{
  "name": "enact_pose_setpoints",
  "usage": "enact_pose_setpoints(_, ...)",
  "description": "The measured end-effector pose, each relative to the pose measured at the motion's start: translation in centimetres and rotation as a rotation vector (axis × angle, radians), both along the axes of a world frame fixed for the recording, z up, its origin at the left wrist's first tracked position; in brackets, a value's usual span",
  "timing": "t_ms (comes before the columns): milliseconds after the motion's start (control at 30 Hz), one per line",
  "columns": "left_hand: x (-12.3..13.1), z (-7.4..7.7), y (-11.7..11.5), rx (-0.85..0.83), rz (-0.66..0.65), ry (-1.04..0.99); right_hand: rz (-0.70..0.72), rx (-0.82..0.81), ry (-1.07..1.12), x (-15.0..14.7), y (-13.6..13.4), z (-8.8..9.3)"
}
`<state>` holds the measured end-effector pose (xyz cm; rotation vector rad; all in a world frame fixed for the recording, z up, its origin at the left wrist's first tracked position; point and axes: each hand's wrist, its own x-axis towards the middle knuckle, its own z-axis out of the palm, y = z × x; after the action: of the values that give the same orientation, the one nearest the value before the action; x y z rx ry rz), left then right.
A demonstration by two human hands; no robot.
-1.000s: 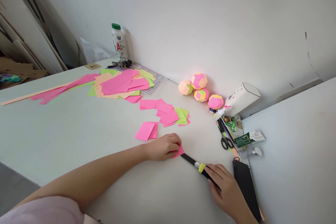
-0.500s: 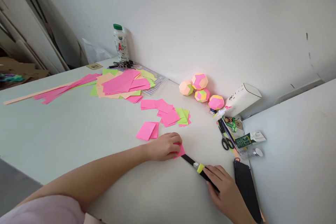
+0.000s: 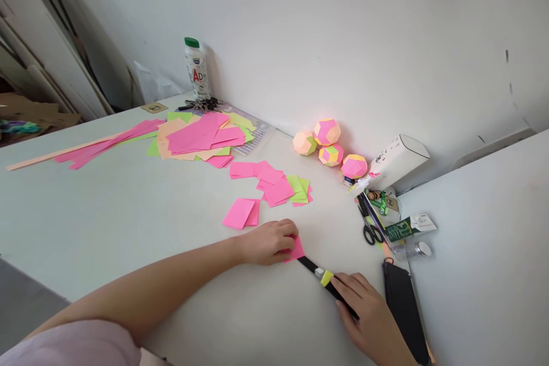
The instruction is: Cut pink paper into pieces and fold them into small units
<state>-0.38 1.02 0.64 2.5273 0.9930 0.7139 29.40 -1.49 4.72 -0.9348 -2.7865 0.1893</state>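
My left hand (image 3: 271, 241) is closed on a small pink paper square (image 3: 295, 249), pressing it near the table top. In my right hand (image 3: 364, 309) is a black utility knife (image 3: 328, 279) with a yellow band, its dark blade reaching to the lower edge of the pink paper. The blade tip is hidden at or under the paper. Beyond my left hand lie folded pink papers (image 3: 241, 213). Farther off are more pink paper pieces (image 3: 274, 186) and green ones (image 3: 299, 187).
Sheets and strips of coloured paper (image 3: 197, 134) lie at the back left, by keys and a bottle (image 3: 197, 68). Paper balls (image 3: 326, 132) sit against the wall. To the right are scissors (image 3: 372, 234), a green tube (image 3: 398, 230), a jar (image 3: 418, 250) and a black pouch (image 3: 405, 309).
Both hands stay almost in place, with the knife shifted only very slightly against the paper. The camera view has moved a little; everything else lies as before.
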Motion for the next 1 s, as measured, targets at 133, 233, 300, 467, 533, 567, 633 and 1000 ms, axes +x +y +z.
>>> enact_pose_setpoints(133,0.00,-0.16,0.05,-0.003,0.000,-0.010,-0.011,0.008,-0.013,0.55,0.34,0.04)
enact_pose_setpoints(233,-0.04,-0.21,0.10,0.002,-0.001,-0.023,-0.008,0.011,-0.015,0.37,0.41,-0.10)
enact_pose_setpoints(300,-0.07,-0.24,0.14,0.004,-0.002,-0.033,-0.007,0.007,-0.012,0.14,0.38,-0.23)
enact_pose_setpoints(467,0.13,-0.42,0.08,0.008,-0.024,-0.073,-0.006,0.006,-0.029,0.42,0.35,-0.20)
enact_pose_setpoints(533,0.32,-0.54,0.02,0.013,-0.040,-0.085,0.001,0.015,-0.045,0.69,0.35,-0.07)
enact_pose_setpoints(567,0.40,-0.60,-0.01,0.016,-0.045,-0.087,0.002,0.013,-0.051,0.75,0.33,-0.02)
enact_pose_setpoints(633,0.50,-0.69,-0.04,0.021,-0.048,-0.088,0.002,0.004,-0.057,0.69,0.25,0.01)
enact_pose_setpoints(1000,0.44,-0.59,-0.07,0.036,-0.049,-0.020,0.000,0.031,-0.027,0.64,0.42,-0.23)
